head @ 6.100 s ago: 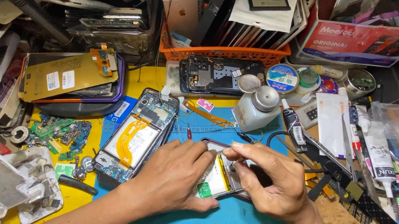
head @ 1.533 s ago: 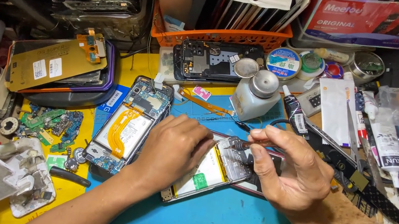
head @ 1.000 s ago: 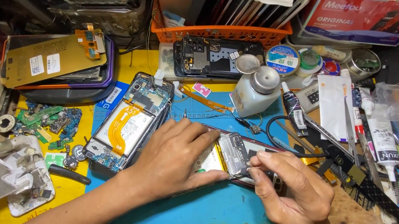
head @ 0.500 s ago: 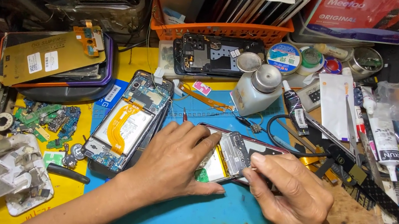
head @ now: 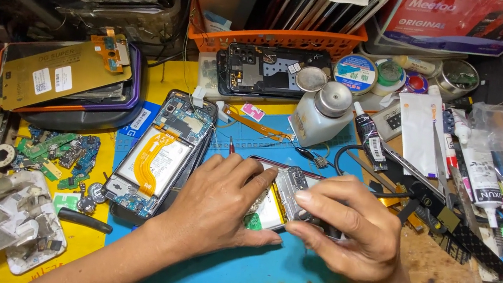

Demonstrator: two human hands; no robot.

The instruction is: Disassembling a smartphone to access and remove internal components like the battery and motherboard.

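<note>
Diagonally, opened phone (head: 268,208) lower-left to upper-right

Phone repair workshop: cluttered bench (head: 230,273) carries opened phones (head: 158,157), loose circuit boards (head: 58,151), glue tubes (head: 370,137), solvent bottle (head: 319,115).

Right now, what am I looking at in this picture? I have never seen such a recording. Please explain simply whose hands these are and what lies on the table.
One camera sits on a person's head and looks down at their own two bare hands. The left hand presses on an opened phone on the blue mat. The right hand grips the phone's metal part with its fingers. Beside them lies a second open phone with an orange ribbon cable, a white bottle, and green circuit scraps.
</note>
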